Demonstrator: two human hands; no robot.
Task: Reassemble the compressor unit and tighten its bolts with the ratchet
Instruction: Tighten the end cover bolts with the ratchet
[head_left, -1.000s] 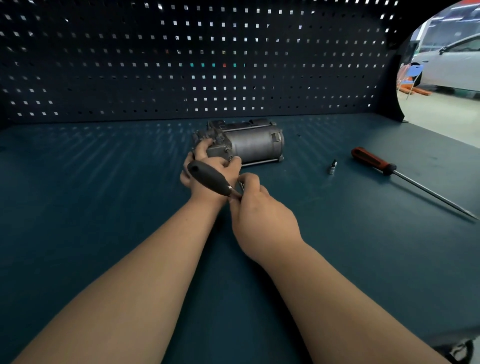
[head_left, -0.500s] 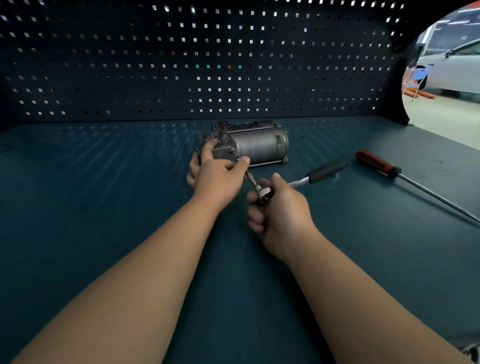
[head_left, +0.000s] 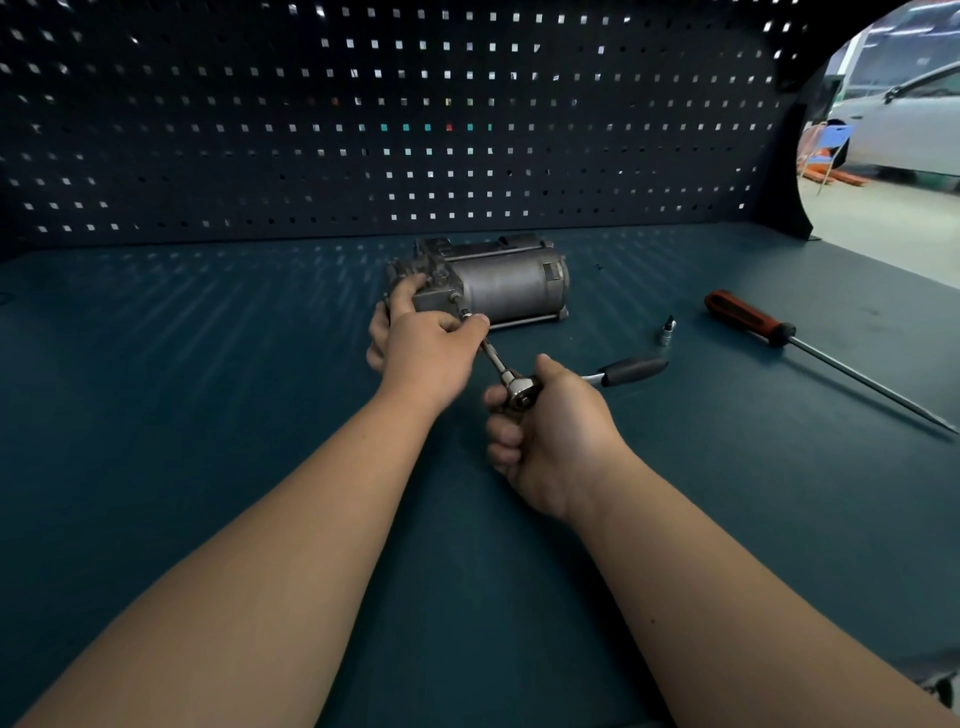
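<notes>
No legible text, label, brand, number or sign is present on the compressor unit (head_left: 506, 286), ratchet (head_left: 631, 370), screwdriver (head_left: 748, 318), pegboard (head_left: 311, 104) or bench (head_left: 208, 415).

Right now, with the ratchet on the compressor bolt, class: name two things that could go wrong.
1. The ratchet reaches the compressor through a long slanted bar; it may slip off the bolt and pinch the left hand, whose thumb rests against it.
2. The right hand grips the ratchet's head, not its handle, so the bolt may be under-tightened.
</notes>
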